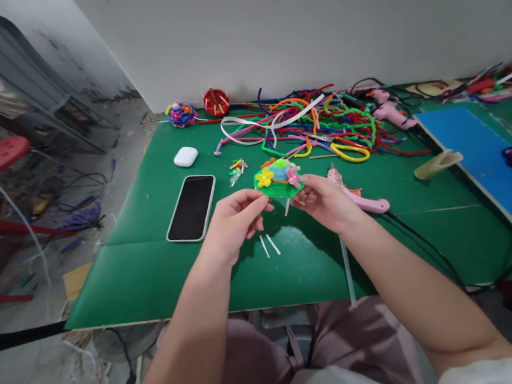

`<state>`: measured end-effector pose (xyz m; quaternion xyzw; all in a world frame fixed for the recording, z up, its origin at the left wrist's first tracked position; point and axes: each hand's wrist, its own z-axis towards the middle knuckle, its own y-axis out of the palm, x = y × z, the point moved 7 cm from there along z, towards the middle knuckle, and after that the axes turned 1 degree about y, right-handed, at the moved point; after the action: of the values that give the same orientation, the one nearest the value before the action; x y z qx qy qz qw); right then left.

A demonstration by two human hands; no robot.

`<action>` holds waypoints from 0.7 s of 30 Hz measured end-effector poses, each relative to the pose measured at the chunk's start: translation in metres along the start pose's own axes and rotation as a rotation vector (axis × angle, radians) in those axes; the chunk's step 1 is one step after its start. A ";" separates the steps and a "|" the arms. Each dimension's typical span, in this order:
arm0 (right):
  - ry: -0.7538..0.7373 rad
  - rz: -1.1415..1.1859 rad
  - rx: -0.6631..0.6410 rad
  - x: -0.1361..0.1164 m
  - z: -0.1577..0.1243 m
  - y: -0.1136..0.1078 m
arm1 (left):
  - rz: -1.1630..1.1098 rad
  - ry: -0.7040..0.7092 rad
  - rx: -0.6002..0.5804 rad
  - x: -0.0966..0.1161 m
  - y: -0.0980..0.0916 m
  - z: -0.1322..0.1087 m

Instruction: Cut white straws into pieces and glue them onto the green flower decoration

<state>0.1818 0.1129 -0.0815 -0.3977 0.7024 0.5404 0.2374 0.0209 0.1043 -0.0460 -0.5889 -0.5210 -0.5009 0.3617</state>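
Note:
A small green hat-shaped craft piece (278, 188) with a blue crown, a yellow flower and a pink flower is held up over the green table. My left hand (244, 214) pinches its left edge between thumb and fingers. At its right edge, beside the pink flower, my right hand (322, 200) grips the brim. A short white strip (287, 207) shows just below the piece, between my hands. Two more white strips (270, 245) lie on the table nearer to me. A pink glue gun (368, 202) rests right of my right hand, partly hidden by it.
A phone (192, 208) and a white case (185, 157) lie on the green table (141, 275) at left. Behind are small coloured bits (238, 171), tangled pipe cleaners (290, 122), yellow-handled scissors (350, 151) and two round crafts. A blue board (474, 159) holds a bamboo-like piece (437, 164).

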 end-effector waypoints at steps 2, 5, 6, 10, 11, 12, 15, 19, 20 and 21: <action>0.008 0.004 0.001 0.001 0.000 0.000 | 0.000 0.015 0.002 0.001 0.000 0.000; 0.021 0.012 0.004 0.001 -0.001 0.001 | 0.009 0.037 0.012 0.002 0.000 -0.001; 0.027 0.013 0.008 0.002 -0.001 0.001 | 0.015 0.040 0.014 0.003 0.000 -0.002; 0.061 0.054 0.025 0.002 -0.002 0.001 | 0.031 0.064 0.027 0.004 0.001 -0.003; 0.074 0.078 0.020 0.003 -0.002 0.001 | 0.034 0.070 0.031 0.004 0.001 -0.003; 0.086 0.104 0.013 0.003 -0.001 0.002 | 0.038 0.073 0.032 0.004 0.001 -0.002; 0.106 0.160 -0.002 0.004 0.000 0.001 | 0.063 0.065 0.029 0.000 0.001 -0.001; 0.095 0.186 0.003 0.003 0.002 -0.003 | 0.083 0.029 0.023 -0.010 0.004 0.005; 0.087 0.194 0.002 0.002 0.002 -0.003 | 0.090 0.024 0.020 -0.012 0.005 0.006; 0.077 0.203 -0.001 0.001 0.002 -0.003 | 0.102 0.022 0.016 -0.014 0.005 0.008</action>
<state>0.1837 0.1138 -0.0850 -0.3451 0.7476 0.5462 0.1539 0.0282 0.1069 -0.0607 -0.6064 -0.4903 -0.4838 0.3973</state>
